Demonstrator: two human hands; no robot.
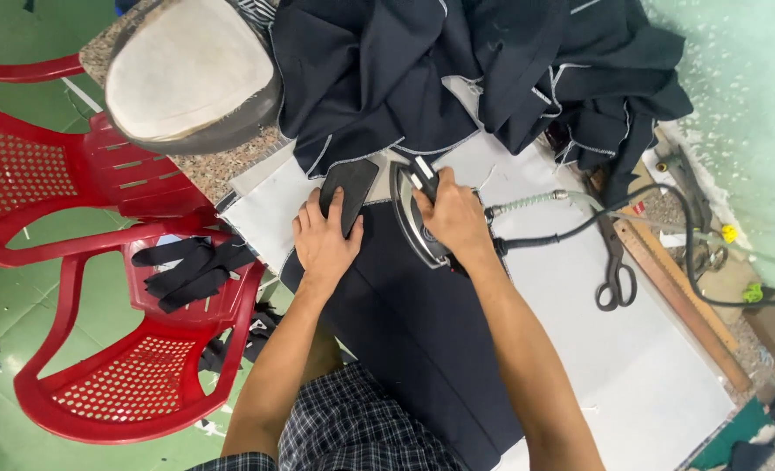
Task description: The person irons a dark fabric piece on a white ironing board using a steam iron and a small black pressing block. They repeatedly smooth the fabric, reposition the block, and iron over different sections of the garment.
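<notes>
My left hand [324, 237] lies flat on a small dark fabric piece [349, 183], fingers spread, pressing it onto a long dark cloth panel [405, 331] on the white pressing table [631, 366]. My right hand [454, 216] grips the black handle of a steam iron [412, 225], which stands just right of the small piece, its metal edge beside my left fingers. A black cord and a braided hose [527, 204] run from the iron to the right.
A heap of dark garments [457, 70] fills the table's far end. Black scissors [616, 270] and a wooden ruler [679, 296] lie at the right. A padded pressing form [191, 74] sits at the upper left. Red plastic chairs [134, 384] hold dark cloth strips [191, 266] on the left.
</notes>
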